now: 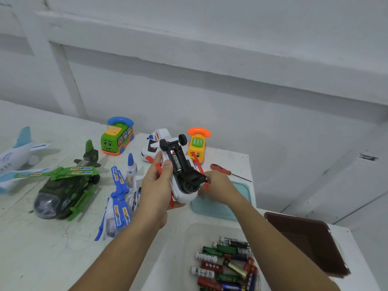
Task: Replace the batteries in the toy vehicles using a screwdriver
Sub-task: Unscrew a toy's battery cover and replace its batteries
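My left grip [156, 185] wrapped round upside-down white plastic toy helicopter with red rotor blades [182, 193], held above scuffed white-painted bench [52, 248]. Battery bay open, black battery [177, 162] seated inside. My right grip [218, 185] at toy's nose; fingertips hidden, cannot tell whether it holds anything. Red-handled screwdriver [218, 168] lies on bench behind. White panelled wall [210, 59] beyond.

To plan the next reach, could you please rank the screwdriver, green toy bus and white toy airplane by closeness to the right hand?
1. Screwdriver, just behind the right hand.
2. Green toy bus, back left.
3. White toy airplane, far left edge.
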Available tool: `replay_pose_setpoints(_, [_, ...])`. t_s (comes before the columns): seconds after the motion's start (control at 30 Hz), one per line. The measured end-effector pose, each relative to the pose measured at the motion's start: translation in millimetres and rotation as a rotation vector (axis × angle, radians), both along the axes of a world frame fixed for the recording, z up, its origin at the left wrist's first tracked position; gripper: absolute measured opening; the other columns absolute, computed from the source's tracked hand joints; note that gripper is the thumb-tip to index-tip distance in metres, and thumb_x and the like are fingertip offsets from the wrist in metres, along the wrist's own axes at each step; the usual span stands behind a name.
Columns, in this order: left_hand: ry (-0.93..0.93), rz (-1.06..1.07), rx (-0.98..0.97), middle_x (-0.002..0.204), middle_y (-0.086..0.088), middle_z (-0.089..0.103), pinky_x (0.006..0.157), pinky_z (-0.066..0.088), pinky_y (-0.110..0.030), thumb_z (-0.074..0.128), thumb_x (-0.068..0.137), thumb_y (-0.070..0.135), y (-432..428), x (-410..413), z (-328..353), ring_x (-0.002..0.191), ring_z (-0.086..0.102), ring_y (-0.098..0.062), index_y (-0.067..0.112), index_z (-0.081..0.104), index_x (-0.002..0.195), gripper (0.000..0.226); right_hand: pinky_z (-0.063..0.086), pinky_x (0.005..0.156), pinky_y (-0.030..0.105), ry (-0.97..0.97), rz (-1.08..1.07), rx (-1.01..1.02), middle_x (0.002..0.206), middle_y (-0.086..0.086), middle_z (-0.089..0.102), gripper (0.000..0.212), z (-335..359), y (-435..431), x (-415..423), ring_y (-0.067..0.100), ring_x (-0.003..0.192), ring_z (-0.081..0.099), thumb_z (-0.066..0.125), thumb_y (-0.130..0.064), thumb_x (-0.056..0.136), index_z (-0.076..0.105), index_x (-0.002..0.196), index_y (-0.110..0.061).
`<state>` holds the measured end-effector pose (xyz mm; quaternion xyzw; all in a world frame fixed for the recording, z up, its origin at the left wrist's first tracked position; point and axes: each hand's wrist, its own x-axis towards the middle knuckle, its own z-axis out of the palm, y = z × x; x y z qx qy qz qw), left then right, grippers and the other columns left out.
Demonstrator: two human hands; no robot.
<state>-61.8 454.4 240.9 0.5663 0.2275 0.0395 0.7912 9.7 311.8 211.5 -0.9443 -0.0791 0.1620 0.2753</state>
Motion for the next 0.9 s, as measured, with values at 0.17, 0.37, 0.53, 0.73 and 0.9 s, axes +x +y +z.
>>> replay_pose_setpoints(0.17, [0.011, -0.003, 0.005, 0.113, 0.014, 0.067, 0.058, 0.059, -0.040, 0.047, 0.101, 0.037, -0.6, -0.6, -0.5, 0.093, 0.067, -0.013, 0.045, 0.044, 0.141, 0.041, 0.033, 0.067, 0.024, -0.069, 0.041, -0.047, 0.099, 0.014, 0.064, 0.030, -10.1, 5.8, -1.4, 0.022, 0.081, 0.047, 0.050, -0.006, 0.092, 0.042, 0.067, -0.021])
replay_pose_setpoints(0.37, [0.012, -0.015, 0.026, 0.094, 0.020, 0.069, 0.065, 0.060, -0.044, 0.047, 0.101, 0.036, -5.7, -3.5, -3.3, 0.085, 0.068, -0.013, 0.050, 0.048, 0.134, 0.036, 0.056, 0.057, 0.032, 0.193, -0.309, 0.503, 0.089, 0.015, 0.064, 0.028, 7.0, -16.8, 10.5, 0.025, 0.059, 0.061, 0.064, 0.010, 0.081, 0.060, 0.100, -0.010])
replay_pose_setpoints(0.53, [0.020, -0.031, 0.024, 0.090, 0.023, 0.069, 0.066, 0.059, -0.043, 0.046, 0.101, 0.036, -10.3, -5.3, -6.7, 0.083, 0.067, -0.011, 0.051, 0.045, 0.135, 0.038, 0.061, 0.070, 0.038, 0.135, -0.398, 0.851, 0.077, 0.015, 0.069, 0.016, 61.9, -32.4, 8.8, 0.031, 0.072, 0.067, 0.064, 0.007, 0.085, 0.063, 0.099, -0.001])
replay_pose_setpoints(0.73, [0.007, -0.045, 0.039, 0.095, 0.021, 0.068, 0.062, 0.058, -0.039, 0.047, 0.101, 0.035, -16.3, -5.9, -7.9, 0.084, 0.067, -0.010, 0.049, 0.043, 0.140, 0.041, 0.053, 0.049, 0.026, 0.038, -0.127, 0.600, 0.065, 0.011, 0.064, 0.015, 98.0, -15.2, -20.3, 0.020, 0.056, 0.059, 0.066, 0.009, 0.078, 0.068, 0.084, -0.005])
replay_pose_setpoints(0.9, [-0.006, -0.064, 0.049, 0.103, 0.016, 0.069, 0.065, 0.058, -0.040, 0.046, 0.101, 0.037, -16.8, -7.1, -6.7, 0.088, 0.067, -0.013, 0.049, 0.043, 0.139, 0.040, 0.058, 0.064, 0.035, -0.149, -0.050, 0.227, 0.067, 0.003, 0.069, 0.013, 90.5, 4.2, -26.8, 0.021, 0.067, 0.066, 0.067, -0.004, 0.071, 0.074, 0.073, -0.015])
